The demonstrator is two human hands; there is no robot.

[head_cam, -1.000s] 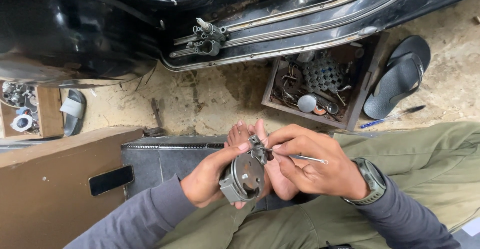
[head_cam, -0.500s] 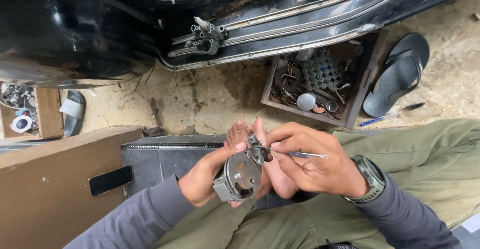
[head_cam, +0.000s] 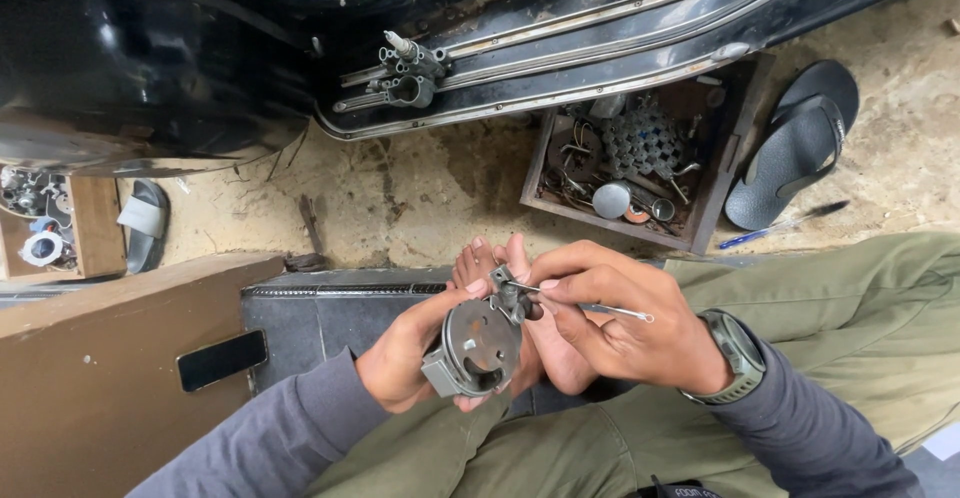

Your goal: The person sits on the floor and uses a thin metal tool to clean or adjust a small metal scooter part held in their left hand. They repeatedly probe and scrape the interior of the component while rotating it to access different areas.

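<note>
Over our lap, our left hand (head_cam: 405, 358) gripped the round metal part (head_cam: 475, 346), raised slightly from a second before. Our right hand (head_cam: 620, 323) pinched a thin rod (head_cam: 600, 308) at its top fitting, barely shifted, so the work there seemed ongoing.

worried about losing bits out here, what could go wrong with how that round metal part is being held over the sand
1. The round metal part rests only in the left hand, above bare feet; a slip might hurt.
2. The right hand pokes a thin metal rod at its top; loosened bits could vanish in the sandy ground.
</note>
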